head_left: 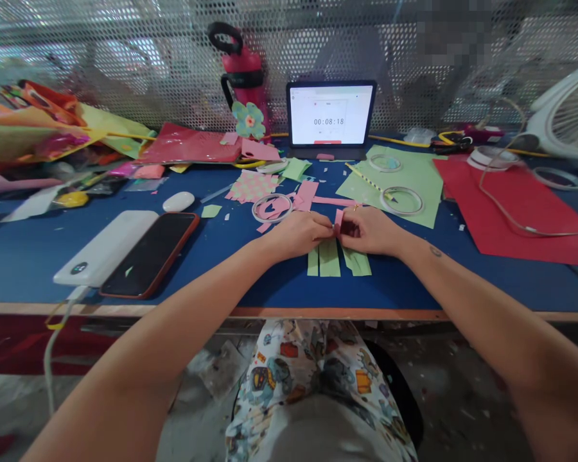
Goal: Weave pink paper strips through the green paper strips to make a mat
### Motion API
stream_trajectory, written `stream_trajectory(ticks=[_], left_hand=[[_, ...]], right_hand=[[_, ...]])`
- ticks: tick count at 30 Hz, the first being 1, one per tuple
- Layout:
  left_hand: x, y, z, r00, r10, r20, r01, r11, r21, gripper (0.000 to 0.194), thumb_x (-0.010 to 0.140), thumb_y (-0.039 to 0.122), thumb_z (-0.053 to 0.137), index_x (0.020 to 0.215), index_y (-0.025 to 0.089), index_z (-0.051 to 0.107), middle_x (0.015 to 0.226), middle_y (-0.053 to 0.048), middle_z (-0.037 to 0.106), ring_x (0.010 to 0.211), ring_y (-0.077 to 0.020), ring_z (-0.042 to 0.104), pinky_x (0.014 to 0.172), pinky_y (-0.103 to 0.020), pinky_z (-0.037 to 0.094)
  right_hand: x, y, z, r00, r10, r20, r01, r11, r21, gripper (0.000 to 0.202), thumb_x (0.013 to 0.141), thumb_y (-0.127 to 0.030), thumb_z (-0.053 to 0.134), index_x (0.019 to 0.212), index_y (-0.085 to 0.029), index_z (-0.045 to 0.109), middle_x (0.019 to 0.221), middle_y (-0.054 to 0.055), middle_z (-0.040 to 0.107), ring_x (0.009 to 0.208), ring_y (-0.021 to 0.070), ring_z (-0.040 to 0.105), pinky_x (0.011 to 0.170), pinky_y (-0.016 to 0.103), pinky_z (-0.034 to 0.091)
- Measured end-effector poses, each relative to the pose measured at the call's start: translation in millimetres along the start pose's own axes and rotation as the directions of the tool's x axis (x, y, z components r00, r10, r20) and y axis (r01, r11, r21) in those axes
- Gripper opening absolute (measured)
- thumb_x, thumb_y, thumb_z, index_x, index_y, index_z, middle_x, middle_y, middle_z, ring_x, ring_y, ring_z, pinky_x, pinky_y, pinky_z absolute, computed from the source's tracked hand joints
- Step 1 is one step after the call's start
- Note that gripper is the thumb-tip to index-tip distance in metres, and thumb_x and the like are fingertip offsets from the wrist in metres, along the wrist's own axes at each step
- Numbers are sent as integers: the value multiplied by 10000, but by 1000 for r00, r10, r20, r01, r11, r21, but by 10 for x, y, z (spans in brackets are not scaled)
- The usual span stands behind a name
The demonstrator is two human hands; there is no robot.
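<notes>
Both my hands meet over a set of light green paper strips (329, 260) lying side by side on the blue table (250, 282). My left hand (301, 232) presses down on the strips' upper ends with fingers closed. My right hand (370, 230) pinches a pink paper strip (338, 220) that stands up between the two hands. A woven pink-and-green paper mat (253, 185) lies farther back, beside a tape roll (271, 208) and loose pink strips (308, 192).
A phone (151, 253) and a white power bank (106, 247) lie at the left, a white mouse (178, 201) behind them. A tablet (331, 115) shows a timer. Green paper (417, 176) with tape rolls and a red sheet (510, 212) lie at the right.
</notes>
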State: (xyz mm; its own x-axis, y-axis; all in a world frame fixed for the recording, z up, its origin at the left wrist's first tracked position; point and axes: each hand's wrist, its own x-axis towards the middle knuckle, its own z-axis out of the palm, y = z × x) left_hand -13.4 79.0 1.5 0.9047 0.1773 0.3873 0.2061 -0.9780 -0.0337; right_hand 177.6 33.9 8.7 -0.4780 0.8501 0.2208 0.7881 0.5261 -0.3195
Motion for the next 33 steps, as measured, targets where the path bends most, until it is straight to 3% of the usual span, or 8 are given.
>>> stream_trajectory(ticks=[6,16,28,33], left_hand=[[26,-7,-16,999,9,33,-9,1000,-3,250,819,108,429,732,152,659,776,-47,664,764,-139,623,624,-219,462],[-15,-10,-4,1000,-15,-17,15,999,-31,257,861,169,425,782,155,669,801,-48,671,752,-128,630,630,-207,466],[29,-9,-20,999,-1,46,1,1000,7,259,827,128,417,757,158,664,801,-52,668,801,-146,627,653,-226,482],[6,-9,-26,1000,3,3,-3,999,-41,282,862,166,407,755,153,668,804,-50,669,739,-134,626,604,-218,456]], right_hand=[[0,0,1,1000,1,-17,-1,1000,-17,84,649,-244,533,672,-164,547,630,15,559,571,125,467,513,228,281],[0,-5,4,1000,11,-15,-12,1000,-2,78,651,-238,532,677,-166,545,622,13,560,563,123,469,510,225,286],[2,20,22,999,-14,-29,12,999,-41,104,651,-266,513,625,-178,466,597,7,523,559,121,436,514,232,277],[3,17,20,999,-20,-27,19,999,-34,100,654,-260,508,623,-179,459,591,6,521,567,125,451,515,230,284]])
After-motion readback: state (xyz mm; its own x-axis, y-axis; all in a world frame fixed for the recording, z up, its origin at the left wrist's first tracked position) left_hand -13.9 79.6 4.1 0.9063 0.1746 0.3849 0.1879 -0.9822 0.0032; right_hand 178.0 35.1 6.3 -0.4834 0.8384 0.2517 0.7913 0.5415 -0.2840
